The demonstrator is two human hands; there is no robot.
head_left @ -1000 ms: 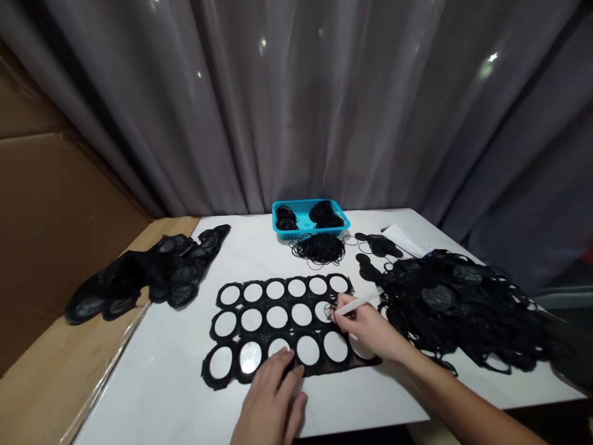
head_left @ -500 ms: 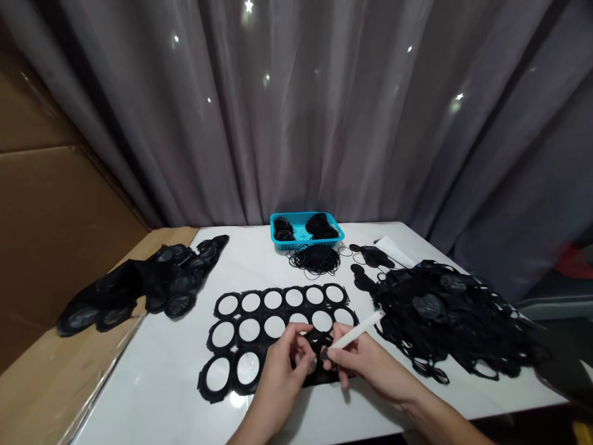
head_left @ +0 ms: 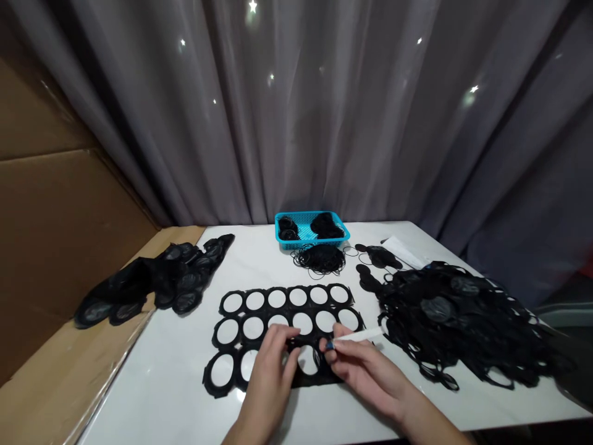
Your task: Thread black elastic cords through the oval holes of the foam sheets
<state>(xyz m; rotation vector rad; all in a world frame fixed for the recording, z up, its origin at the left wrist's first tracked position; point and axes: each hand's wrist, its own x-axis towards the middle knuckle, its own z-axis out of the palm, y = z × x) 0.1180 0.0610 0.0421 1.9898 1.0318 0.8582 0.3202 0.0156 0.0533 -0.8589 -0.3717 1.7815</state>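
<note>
A black sheet (head_left: 238, 346) with rows of large round holes lies flat on the white table. My left hand (head_left: 273, 364) rests at its front row, thumb and fingers apart beside one hole. My right hand (head_left: 365, 371) holds a slim white pen-like tool (head_left: 361, 335) with a dark blue tip end (head_left: 330, 345). That end points left, toward the same hole. A thin dark curved piece shows at the hole's right edge; whether my right fingers touch it I cannot tell. Part of the front row is hidden under both hands.
A blue basket (head_left: 312, 243) with black bundles stands at the back, thin black rings (head_left: 319, 258) before it. Tangled black cut-out strips (head_left: 445, 321) are heaped at right, black discs (head_left: 370, 278) beside them. More black material (head_left: 157, 281) lies at left near cardboard (head_left: 60, 228).
My left fingers have spread apart from a pinch. The right hand has lowered the tool to a flatter angle, uncovering the hole between my hands. The view has shifted slightly.
</note>
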